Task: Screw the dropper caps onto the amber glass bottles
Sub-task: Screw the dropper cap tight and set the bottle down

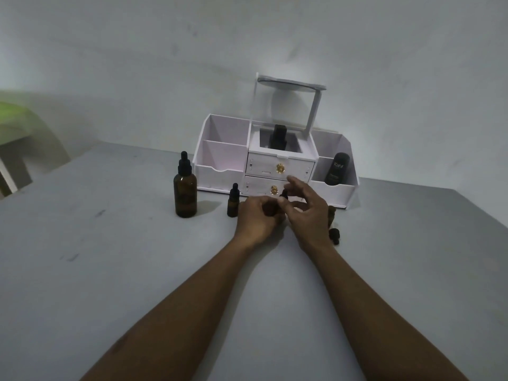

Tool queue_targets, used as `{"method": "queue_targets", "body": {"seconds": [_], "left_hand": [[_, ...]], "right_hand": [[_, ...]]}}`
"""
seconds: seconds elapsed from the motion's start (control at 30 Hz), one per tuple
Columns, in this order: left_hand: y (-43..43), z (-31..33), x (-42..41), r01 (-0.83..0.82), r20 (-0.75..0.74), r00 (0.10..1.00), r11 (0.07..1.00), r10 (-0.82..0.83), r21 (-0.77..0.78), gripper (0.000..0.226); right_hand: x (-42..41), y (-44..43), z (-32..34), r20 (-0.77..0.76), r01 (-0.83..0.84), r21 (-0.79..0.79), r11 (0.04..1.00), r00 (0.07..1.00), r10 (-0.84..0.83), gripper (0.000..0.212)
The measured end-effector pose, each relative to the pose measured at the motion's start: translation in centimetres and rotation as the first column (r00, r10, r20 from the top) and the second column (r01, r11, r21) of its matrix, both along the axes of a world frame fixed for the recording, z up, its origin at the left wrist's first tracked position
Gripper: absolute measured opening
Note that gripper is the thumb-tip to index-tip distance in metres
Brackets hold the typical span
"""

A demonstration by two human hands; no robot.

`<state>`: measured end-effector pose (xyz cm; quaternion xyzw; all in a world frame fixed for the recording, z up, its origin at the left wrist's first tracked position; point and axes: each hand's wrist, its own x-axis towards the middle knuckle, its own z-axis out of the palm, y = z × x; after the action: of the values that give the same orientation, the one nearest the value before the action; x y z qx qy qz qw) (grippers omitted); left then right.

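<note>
Left hand [257, 217] gripping bottle [270, 209], right hand [309, 213] pinching cap [284, 194]

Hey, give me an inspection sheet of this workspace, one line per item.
Surface: grey table, faint dark scuffs.
Job's things: large capped bottle and small capped bottle upright; held bottle under dropper cap; another bottle half hidden behind right hand; loose cap lying by it.
Clutter: white organiser holding black tube and dark bottle.
Grippers: left hand grips held bottle; right hand pinches dropper cap.
Cables: nothing seen.
Surroundings: pale wall; green object far left.
</note>
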<state>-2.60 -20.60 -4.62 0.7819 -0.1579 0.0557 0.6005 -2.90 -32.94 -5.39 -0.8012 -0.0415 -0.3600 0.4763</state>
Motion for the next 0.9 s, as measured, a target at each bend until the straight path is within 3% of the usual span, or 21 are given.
{"method": "queue_targets", "body": {"seconds": [0.13,0.27,0.43,0.9], "left_hand": [[0.0,0.1,-0.1,0.002,0.011,1.0,1.0,-0.002,0.001,0.019],[0.1,0.2,0.0,-0.006,0.037,0.999,1.0,0.005,0.027,0.013],[0.0,0.1,0.0,0.005,0.033,0.999,1.0,-0.006,0.015,0.019],[0.3,-0.5,1.0,0.002,0.069,0.998,1.0,-0.003,0.021,0.021]], "right_hand": [[0.0,-0.1,-0.1,-0.014,0.036,-0.044,0.998,0.999,-0.036,0.036],[0.1,0.2,-0.1,0.015,0.032,0.005,0.999,0.999,-0.032,0.043],[0.3,0.0,-0.2,-0.001,0.038,-0.021,0.999,0.999,-0.038,0.032],[0.3,0.1,-0.3,0.011,0.064,0.01,0.998,0.998,-0.064,0.032]]}}
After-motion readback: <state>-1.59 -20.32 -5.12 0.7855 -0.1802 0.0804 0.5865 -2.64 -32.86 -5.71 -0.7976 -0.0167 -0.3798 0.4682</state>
